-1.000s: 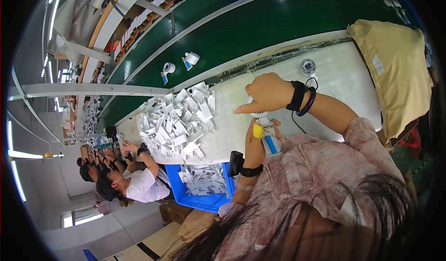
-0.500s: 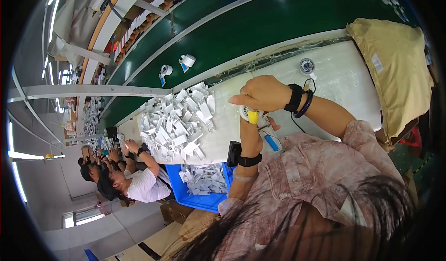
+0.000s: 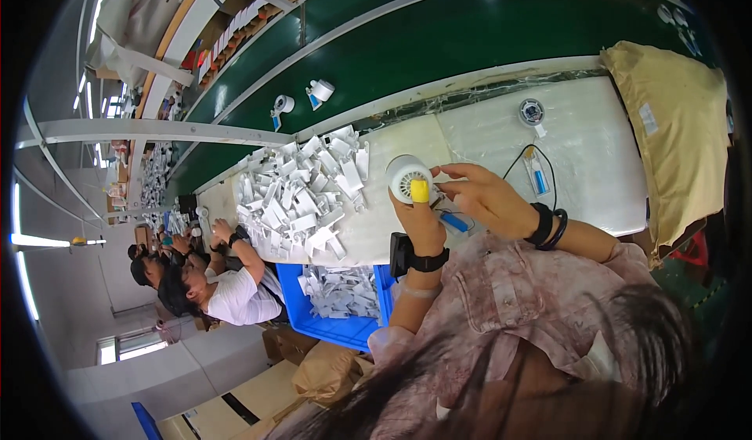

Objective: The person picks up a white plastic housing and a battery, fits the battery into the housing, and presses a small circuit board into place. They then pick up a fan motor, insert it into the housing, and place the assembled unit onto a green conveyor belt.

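Note:
My left hand (image 3: pixel 421 225) is closed around a white round fan housing (image 3: pixel 403 172), its slotted grille turned up toward me. A yellow wrap (image 3: pixel 420 191) covers the left thumb, which lies across the grille. Just right of the housing is my right hand (image 3: pixel 489 197), fingers stretched and apart, the fingertips at the housing's edge; I cannot tell whether they touch it. Below them a blue cylindrical battery (image 3: pixel 454 221) shows beside the left wrist, partly hidden. Farther right on the table lie a round motor part (image 3: pixel 531 113) and another blue battery in a pale holder (image 3: pixel 539 178) with a black cable.
A heap of white plastic casings (image 3: pixel 301 189) covers the table's left part. Below it stands a blue bin (image 3: pixel 325 329) of similar pieces. White assemblies (image 3: pixel 319 91) sit on the green conveyor (image 3: pixel 470 33). A tan sack (image 3: pixel 674 127) lies right; co-workers (image 3: pixel 243 291) sit left.
My right hand has drawn back right from over the housing, and its fingers have spread. The left hand now shows the housing with its grille turned up.

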Tool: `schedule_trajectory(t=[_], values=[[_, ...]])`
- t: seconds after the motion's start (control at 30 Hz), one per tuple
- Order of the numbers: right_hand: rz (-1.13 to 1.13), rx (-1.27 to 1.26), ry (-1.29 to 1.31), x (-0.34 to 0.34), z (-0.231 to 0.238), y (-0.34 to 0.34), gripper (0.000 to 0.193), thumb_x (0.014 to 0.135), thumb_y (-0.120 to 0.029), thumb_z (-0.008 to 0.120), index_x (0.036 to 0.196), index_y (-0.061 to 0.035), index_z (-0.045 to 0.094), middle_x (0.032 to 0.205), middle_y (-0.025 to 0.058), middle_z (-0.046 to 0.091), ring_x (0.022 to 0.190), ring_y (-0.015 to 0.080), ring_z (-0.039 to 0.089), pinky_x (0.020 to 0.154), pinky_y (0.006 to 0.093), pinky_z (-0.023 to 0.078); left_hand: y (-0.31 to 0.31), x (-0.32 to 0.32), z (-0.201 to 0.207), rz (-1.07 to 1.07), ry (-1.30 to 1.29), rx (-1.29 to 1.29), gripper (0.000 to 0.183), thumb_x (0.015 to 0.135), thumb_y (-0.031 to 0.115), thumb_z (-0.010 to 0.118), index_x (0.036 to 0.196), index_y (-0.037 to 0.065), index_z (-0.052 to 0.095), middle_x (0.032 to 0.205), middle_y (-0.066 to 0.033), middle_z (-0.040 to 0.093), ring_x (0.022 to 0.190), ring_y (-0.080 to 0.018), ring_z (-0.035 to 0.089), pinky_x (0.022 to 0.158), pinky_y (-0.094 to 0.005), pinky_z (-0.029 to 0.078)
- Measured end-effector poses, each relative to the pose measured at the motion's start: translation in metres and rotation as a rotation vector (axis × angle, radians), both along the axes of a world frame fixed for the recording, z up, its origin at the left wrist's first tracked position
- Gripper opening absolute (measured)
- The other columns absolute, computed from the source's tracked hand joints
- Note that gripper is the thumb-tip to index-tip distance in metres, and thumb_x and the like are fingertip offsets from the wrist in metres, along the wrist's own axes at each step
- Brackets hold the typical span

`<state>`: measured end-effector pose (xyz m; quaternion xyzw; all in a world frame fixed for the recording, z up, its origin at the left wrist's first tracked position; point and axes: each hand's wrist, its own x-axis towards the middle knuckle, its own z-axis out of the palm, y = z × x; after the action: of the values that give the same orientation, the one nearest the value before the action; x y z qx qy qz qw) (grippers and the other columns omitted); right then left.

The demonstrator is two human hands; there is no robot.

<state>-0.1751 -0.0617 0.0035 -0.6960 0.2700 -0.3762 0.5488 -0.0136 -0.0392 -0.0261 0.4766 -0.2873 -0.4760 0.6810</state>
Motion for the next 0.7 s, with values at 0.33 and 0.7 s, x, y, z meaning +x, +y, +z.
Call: schedule_trajectory(t=[0.33,0.7], values=[[-0.005,-0.160,0.164,0.012,-0.019,0.014,0.056,0.100,-0.041,0.041,0.135,0.0029,0.047,0.148,0.0218,0.029,0.136,0.0364,0.030,0.110,0.0446,0.025,0.005,-0.002,0.001,0.080,-0.070,0.022,0.040,0.096,0.019,0.055,0.128,0.006,0.035,0.107,-0.0150,0.064,0.087,-0.0182,0.063,0.070,-0.0271,0.053],[-0.048,-0.511,0.219,0.022,-0.021,0.017,0.067,0.091,-0.046,0.056,0.131,0.0067,0.047,0.147,0.0224,0.031,0.137,0.0361,0.029,0.108,0.0458,0.027,0.011,-0.009,0.009,0.165,0.053,0.036,0.038,0.097,0.016,0.052,0.129,0.006,0.032,0.111,-0.0160,0.059,0.090,-0.0219,0.062,0.073,-0.0331,0.055]])
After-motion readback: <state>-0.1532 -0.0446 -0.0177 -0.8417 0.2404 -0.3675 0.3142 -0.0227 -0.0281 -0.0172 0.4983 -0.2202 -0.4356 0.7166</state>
